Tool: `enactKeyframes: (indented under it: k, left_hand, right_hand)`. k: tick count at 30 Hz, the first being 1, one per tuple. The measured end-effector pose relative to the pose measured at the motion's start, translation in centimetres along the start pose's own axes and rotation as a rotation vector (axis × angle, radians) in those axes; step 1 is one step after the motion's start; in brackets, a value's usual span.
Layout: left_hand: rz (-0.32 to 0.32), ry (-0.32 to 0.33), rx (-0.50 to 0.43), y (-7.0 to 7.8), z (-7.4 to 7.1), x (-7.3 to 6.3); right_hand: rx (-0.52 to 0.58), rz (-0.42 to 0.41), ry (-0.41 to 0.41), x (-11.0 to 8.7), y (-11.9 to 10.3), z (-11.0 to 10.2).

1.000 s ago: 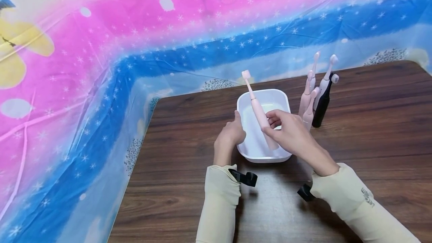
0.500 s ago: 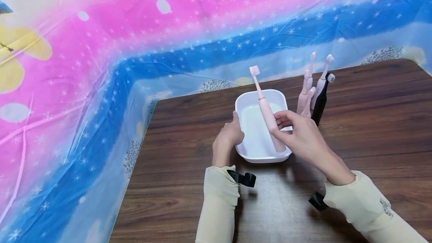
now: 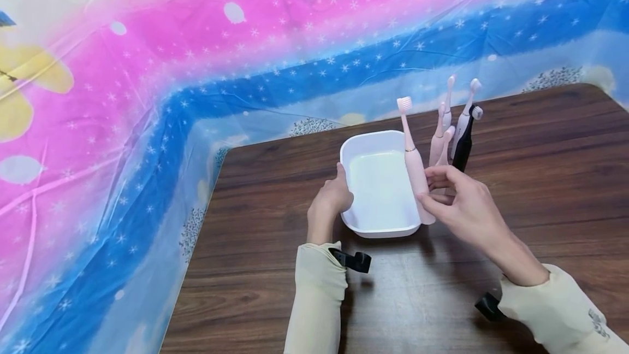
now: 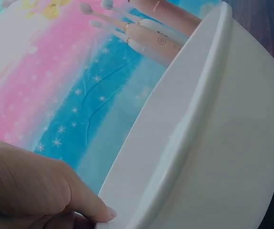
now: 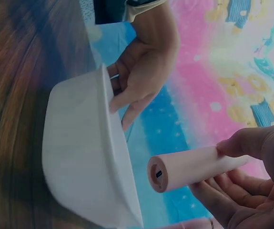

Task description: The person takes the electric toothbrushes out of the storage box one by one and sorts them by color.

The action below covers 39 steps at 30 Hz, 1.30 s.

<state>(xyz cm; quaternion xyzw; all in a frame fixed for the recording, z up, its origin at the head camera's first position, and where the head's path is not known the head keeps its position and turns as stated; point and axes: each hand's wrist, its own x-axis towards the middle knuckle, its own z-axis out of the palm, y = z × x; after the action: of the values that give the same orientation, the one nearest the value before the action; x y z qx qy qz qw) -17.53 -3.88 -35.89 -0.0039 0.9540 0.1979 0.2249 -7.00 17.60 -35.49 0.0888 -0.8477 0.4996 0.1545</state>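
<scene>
In the head view my right hand [image 3: 469,206] pinches a pink electric toothbrush [image 3: 416,176] by its handle, brush head up, at the right rim of a white plastic tub [image 3: 378,193]. The right wrist view shows thumb and fingers around the handle, its round base [image 5: 157,174] raised above the level of the tub's rim. My left hand [image 3: 333,199] grips the tub's left rim. In the left wrist view the left thumb [image 4: 91,204] lies against that rim. No object shows inside the tub.
Behind the right hand several electric toothbrushes stand upright on the wooden table [image 3: 265,201], among them a black toothbrush [image 3: 463,149] and a white toothbrush [image 3: 463,123]. A pink and blue patterned cloth [image 3: 275,70] hangs behind the table's back edge.
My right hand has carried the pink toothbrush rightward, from over the tub to its right rim, and the toothbrush is more upright. My left hand keeps its grip on the rim.
</scene>
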Motion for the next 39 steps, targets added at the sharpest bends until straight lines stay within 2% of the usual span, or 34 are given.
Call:
enactKeyframes:
  k: [6, 14, 21, 39]
  left_hand:
    - [-0.011, -0.010, -0.003, -0.1, -0.1, 0.0]
    - [-0.006, -0.008, -0.015, -0.2, -0.1, -0.1]
    - [-0.001, -0.005, -0.004, -0.2, -0.1, -0.1]
    - [-0.008, -0.004, 0.002, 0.1, 0.1, 0.1]
  right_hand:
    - [0.061, 0.005, 0.031, -0.5, 1.1, -0.6]
    - [0.073, 0.017, 0.097, -1.2, 3.2, -1.6]
    - [0.026, 0.063, 0.155, -1.5, 5.2, -2.2]
    - [-0.125, 0.128, 0.189, -0.2, 9.2, -2.1]
